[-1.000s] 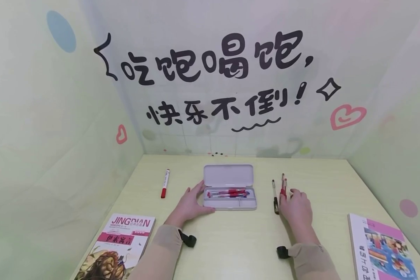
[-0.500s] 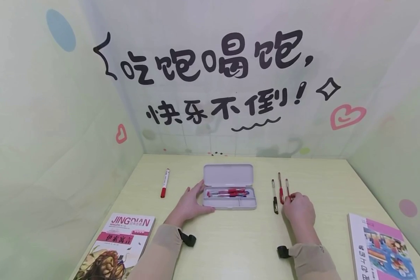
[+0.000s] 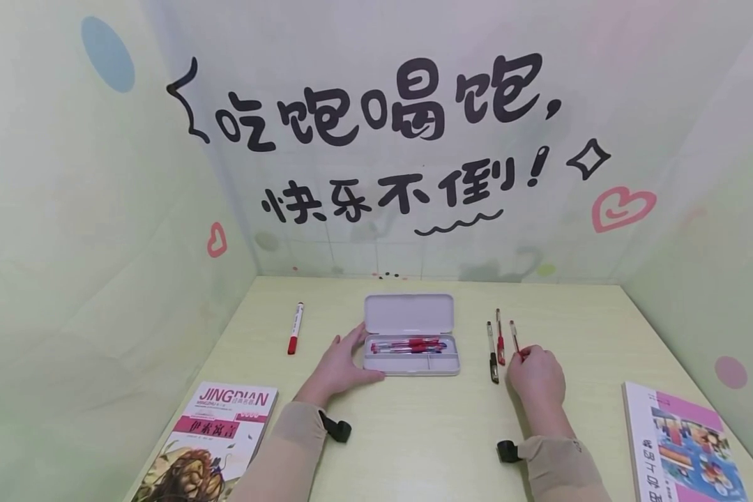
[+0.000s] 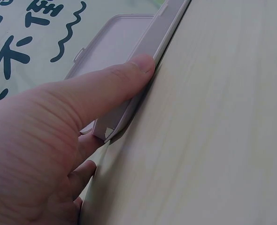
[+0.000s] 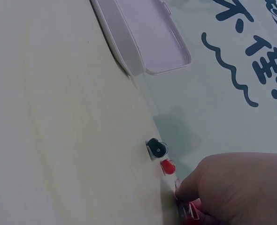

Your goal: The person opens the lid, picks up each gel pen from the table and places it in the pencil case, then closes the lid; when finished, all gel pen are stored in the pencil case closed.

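An open pale lilac pencil case lies mid-table, its lid tipped back, with several red and blue pens in its long compartment. My left hand holds its left end, thumb along the front wall and fingers at the side. My right hand pinches a red pen; its lower end is hidden by the fingers. Left of that hand, another red pen and a black pen lie side by side on the table, apart from the case.
A red-and-white marker lies at the back left. One book with a lion on its cover lies front left, another book front right. Patterned walls close off the back and both sides.
One red pen has come away from my right hand and shifted left, beside the black pen. My right hand keeps the other red pen. The left hand has stayed at the case.
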Available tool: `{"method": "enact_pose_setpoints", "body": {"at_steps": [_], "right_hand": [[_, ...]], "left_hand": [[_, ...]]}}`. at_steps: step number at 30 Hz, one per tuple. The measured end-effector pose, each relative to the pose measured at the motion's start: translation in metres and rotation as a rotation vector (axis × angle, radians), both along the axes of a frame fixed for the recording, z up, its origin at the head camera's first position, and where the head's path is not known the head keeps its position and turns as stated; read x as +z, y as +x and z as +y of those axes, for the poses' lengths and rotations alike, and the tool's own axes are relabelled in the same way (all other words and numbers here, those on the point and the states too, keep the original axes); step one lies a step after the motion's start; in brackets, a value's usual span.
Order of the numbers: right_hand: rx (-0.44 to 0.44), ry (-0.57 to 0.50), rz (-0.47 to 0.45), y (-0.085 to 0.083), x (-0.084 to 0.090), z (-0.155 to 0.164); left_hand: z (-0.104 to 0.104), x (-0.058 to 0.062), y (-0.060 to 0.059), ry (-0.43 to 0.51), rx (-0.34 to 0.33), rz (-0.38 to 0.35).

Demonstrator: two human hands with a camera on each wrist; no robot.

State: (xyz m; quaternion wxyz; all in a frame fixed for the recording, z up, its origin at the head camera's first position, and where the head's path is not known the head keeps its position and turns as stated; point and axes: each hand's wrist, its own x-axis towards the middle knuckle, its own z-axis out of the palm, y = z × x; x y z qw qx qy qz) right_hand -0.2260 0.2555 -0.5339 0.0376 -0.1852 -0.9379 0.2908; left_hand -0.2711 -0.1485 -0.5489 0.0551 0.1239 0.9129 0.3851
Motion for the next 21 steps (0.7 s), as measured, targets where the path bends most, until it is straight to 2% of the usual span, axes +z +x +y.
{"method": "enact_pose_setpoints", "body": {"at_steps": [21], "right_hand": [[0.001,-0.001,0.017,-0.0008,-0.0014,0.0006]], "left_hand": [[0.0004,-0.0018,-0.0017,-0.016,-0.012,0.018]]}}
